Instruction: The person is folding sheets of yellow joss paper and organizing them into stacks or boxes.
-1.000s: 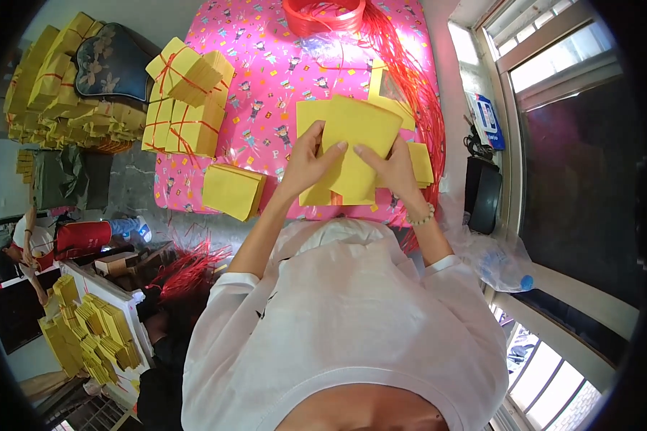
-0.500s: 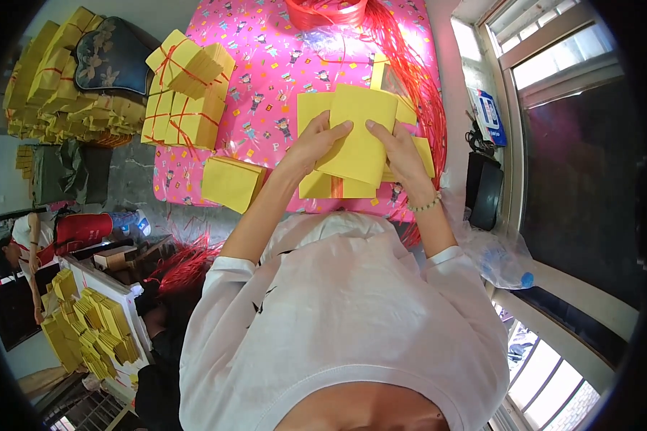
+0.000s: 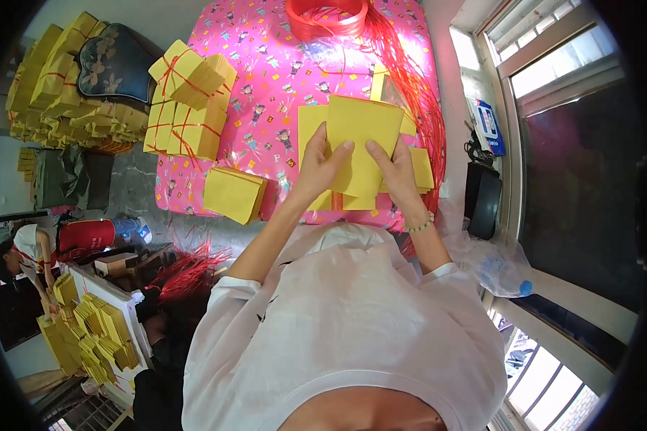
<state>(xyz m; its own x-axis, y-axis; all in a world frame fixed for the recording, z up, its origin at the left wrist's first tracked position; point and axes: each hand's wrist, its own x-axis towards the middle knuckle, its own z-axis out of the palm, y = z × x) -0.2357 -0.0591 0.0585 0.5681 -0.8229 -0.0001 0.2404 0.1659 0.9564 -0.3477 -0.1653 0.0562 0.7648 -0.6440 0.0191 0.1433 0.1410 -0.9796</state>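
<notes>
A stack of yellow paper (image 3: 366, 123) is held upright and slightly tilted over the table between my two hands. My left hand (image 3: 320, 164) grips its left edge, thumb laid across the front. On the right edge my right hand (image 3: 397, 171) does the same, its thumb also on the front face. More yellow paper (image 3: 311, 118) lies behind and below the held stack, with a red strap (image 3: 336, 201) showing at its near edge. To the right, partly behind my right hand, sits another yellow stack (image 3: 423, 169).
A loose yellow stack (image 3: 231, 195) rests at the table's near left. Tied yellow bundles (image 3: 187, 79) stand farther left. A red strap coil (image 3: 331, 27) sits at the back, its strands (image 3: 428, 108) trailing down the right side. Another person (image 3: 36, 244) works beside yellow stacks (image 3: 97, 323) at left.
The held paper has come slightly nearer to me and is squarer, its front sheet less bowed. Both hands have moved slightly nearer with it. The person at left has leaned further into view.
</notes>
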